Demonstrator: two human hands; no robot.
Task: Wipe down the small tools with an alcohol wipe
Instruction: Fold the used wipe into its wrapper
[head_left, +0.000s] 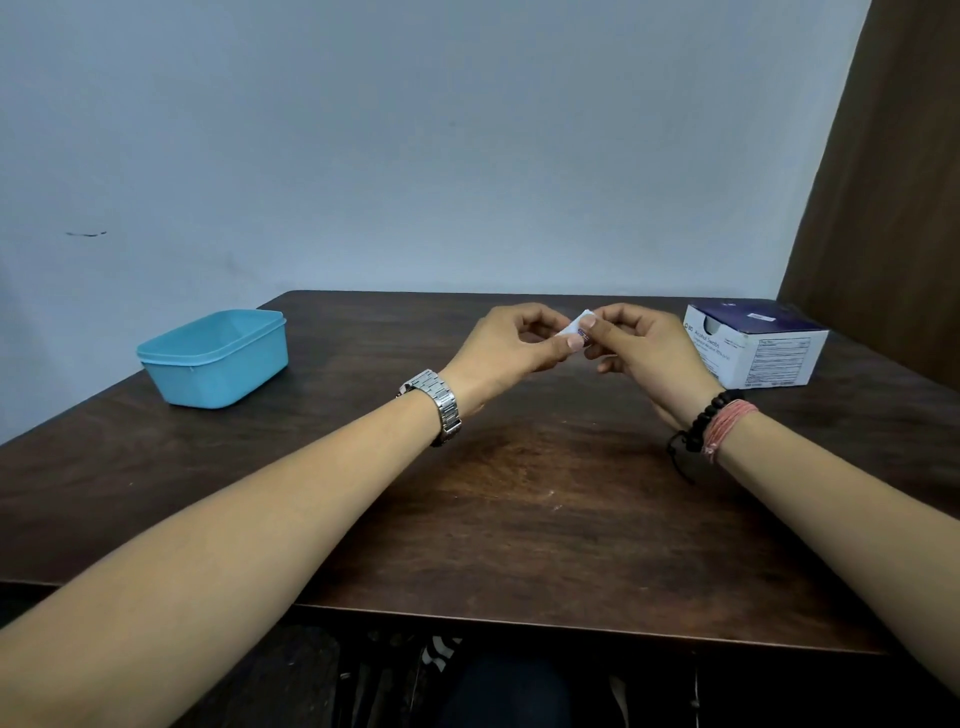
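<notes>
A small white alcohol wipe packet (577, 326) is held in the air above the far middle of the dark wooden table (519, 493). My left hand (511, 345) pinches its left side between thumb and fingers, and my right hand (644, 343) pinches its right side. Most of the packet is hidden by my fingers. The box of alcohol swabs (753, 345), white and dark blue, stands at the far right of the table. No small tools are visible.
A light blue plastic container (215, 358) sits at the far left of the table; I cannot see what is inside it. A pale wall runs behind the table and a brown curtain (893, 182) hangs at the right.
</notes>
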